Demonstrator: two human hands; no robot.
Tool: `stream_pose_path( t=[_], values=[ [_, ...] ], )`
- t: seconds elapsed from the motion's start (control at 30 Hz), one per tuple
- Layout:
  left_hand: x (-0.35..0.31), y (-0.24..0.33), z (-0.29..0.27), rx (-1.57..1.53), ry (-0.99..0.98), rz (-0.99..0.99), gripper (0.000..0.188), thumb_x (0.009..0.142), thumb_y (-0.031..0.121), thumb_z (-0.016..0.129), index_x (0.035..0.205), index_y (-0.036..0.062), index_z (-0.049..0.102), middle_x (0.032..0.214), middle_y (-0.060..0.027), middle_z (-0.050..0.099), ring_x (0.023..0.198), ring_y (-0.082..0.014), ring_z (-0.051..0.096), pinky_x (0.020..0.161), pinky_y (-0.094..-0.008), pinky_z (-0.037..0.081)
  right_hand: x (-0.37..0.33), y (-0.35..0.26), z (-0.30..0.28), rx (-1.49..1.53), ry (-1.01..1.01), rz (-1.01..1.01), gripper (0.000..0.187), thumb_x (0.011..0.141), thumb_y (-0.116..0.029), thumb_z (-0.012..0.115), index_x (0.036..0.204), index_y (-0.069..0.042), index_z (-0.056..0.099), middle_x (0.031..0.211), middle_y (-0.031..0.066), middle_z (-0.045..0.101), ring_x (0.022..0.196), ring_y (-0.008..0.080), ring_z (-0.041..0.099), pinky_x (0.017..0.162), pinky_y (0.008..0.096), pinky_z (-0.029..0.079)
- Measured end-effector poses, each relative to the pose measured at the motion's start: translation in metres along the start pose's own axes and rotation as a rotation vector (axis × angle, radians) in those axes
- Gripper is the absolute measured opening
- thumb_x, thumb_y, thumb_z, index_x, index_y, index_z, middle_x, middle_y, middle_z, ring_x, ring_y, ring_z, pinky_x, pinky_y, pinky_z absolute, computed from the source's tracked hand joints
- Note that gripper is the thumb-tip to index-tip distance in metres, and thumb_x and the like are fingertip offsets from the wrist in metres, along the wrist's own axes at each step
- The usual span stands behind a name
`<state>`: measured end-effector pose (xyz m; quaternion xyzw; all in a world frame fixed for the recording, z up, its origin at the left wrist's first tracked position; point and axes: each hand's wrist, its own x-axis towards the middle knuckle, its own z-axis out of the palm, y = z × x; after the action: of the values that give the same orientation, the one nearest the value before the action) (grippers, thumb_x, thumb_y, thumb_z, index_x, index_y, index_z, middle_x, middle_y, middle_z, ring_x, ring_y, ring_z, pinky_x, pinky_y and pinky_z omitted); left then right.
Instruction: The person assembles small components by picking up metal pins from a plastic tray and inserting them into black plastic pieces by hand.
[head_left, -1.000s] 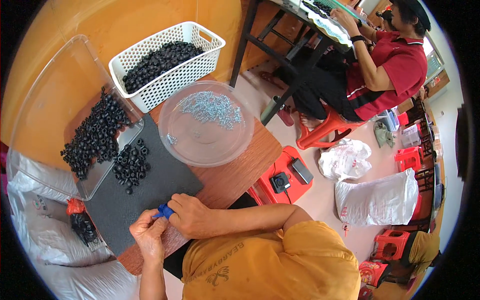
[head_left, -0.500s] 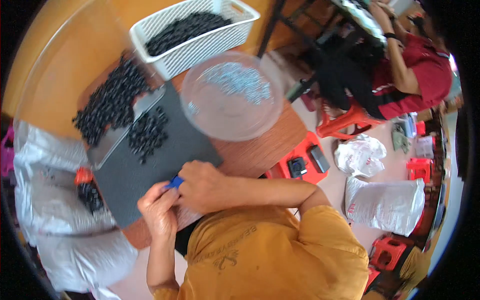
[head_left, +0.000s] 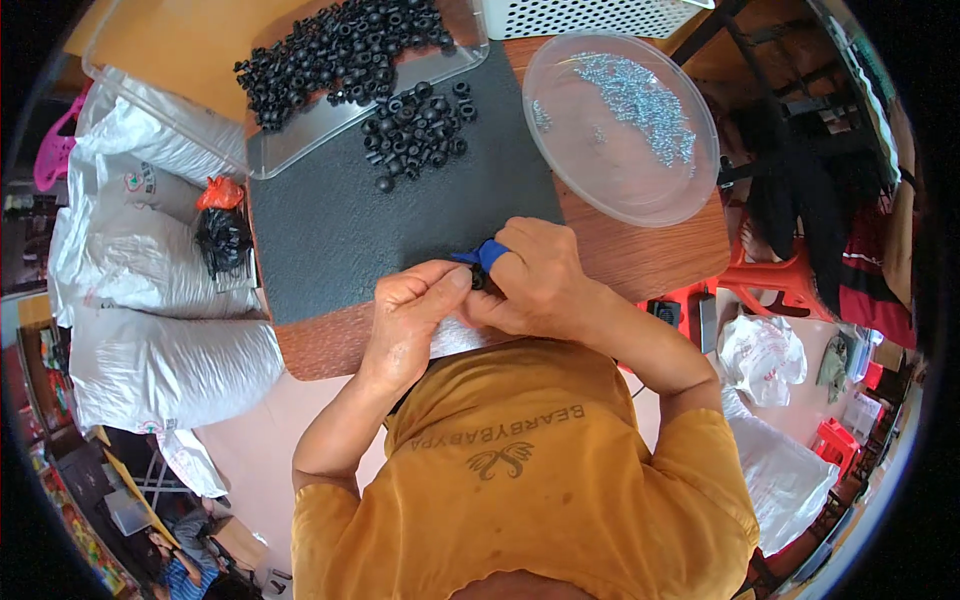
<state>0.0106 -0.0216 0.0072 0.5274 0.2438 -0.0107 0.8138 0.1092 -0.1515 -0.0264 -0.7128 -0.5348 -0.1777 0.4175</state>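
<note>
My left hand is pinched closed at the near edge of the dark grey mat, its thumb and fingers on a small black part. Against it, my right hand is curled, with a small blue thing at its fingers; its kind is mostly hidden. Farther up the mat lies a loose pile of small black round parts, apart from both hands. A clear plastic tray behind it holds many more of them.
A round clear lid with small light-blue metallic pieces lies right of the mat on the wooden table. A white perforated basket stands behind. White sacks line the left; a red stool and a person's arm are at right.
The view has swung, so the table and hands sit farther right and the basket is mostly cut off. Both hands stay together at the mat's near edge, with the blue thing between them.
</note>
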Motion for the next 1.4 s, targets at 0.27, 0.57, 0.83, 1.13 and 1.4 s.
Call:
stream_pose_path(
  t=[0.27, 0.57, 0.83, 1.13, 1.4],
  values=[
    [-0.004, -0.005, -0.004, 0.082, -0.161, 0.095, 0.026, 0.091, 0.016, 0.052, 0.073, -0.0028, 0.057, 0.067, -0.0062, 0.057, 0.062, -0.0112, 0.053, 0.058, -0.0235, 0.043, 0.003, -0.001, 0.004, 0.047, 0.003, -0.059, 0.027, 0.05, -0.013, 0.065, 0.054, -0.009, 0.038, 0.054, 0.0069, 0.038, 0.046, 0.0236, 0.044, 0.042, 0.034, 0.037],
    [-0.006, -0.007, -0.003, 0.233, -0.178, 0.164, 0.024, 0.092, 0.012, 0.049, 0.075, -0.0033, 0.056, 0.07, -0.0047, 0.056, 0.062, -0.0093, 0.051, 0.055, -0.0232, 0.042, 0.007, 0.003, -0.006, 0.026, -0.05, -0.276, 0.028, 0.051, -0.012, 0.064, 0.052, -0.01, 0.036, 0.055, 0.0052, 0.035, 0.047, 0.0207, 0.041, 0.041, 0.0334, 0.033],
    [-0.002, 0.005, -0.004, 0.176, -0.116, 0.162, 0.026, 0.092, 0.021, 0.051, 0.085, -0.0031, 0.06, 0.077, -0.0059, 0.06, 0.065, -0.0093, 0.054, 0.058, -0.0224, 0.044, 0.02, 0.008, -0.002, 0.034, 0.053, -0.175, 0.027, 0.057, -0.011, 0.066, 0.054, -0.009, 0.04, 0.055, 0.0046, 0.034, 0.049, 0.0202, 0.042, 0.041, 0.0316, 0.032],
    [0.013, 0.006, -0.048, 0.256, 0.214, 0.308, 0.023, 0.088, 0.016, 0.057, 0.096, -0.0054, 0.06, 0.077, -0.0091, 0.063, 0.06, -0.0107, 0.054, 0.058, -0.0211, 0.044, 0.145, 0.137, -0.097, -0.746, 0.172, 0.029, 0.04, 0.077, -0.035, 0.066, 0.062, 0.0, 0.054, 0.055, 0.0155, 0.052, 0.047, 0.0309, 0.051, 0.046, 0.0388, 0.039],
    [0.045, 0.018, -0.072, 0.871, 0.33, 0.725, 0.015, 0.08, 0.003, 0.062, 0.095, -0.0007, 0.061, 0.08, -0.0046, 0.062, 0.068, -0.0083, 0.053, 0.062, -0.0215, 0.044, 0.131, 0.175, -0.102, -0.759, 0.048, 0.161, 0.037, 0.075, -0.032, 0.066, 0.067, 0.001, 0.053, 0.064, 0.0195, 0.056, 0.06, 0.037, 0.054, 0.054, 0.0445, 0.041]
  ],
)
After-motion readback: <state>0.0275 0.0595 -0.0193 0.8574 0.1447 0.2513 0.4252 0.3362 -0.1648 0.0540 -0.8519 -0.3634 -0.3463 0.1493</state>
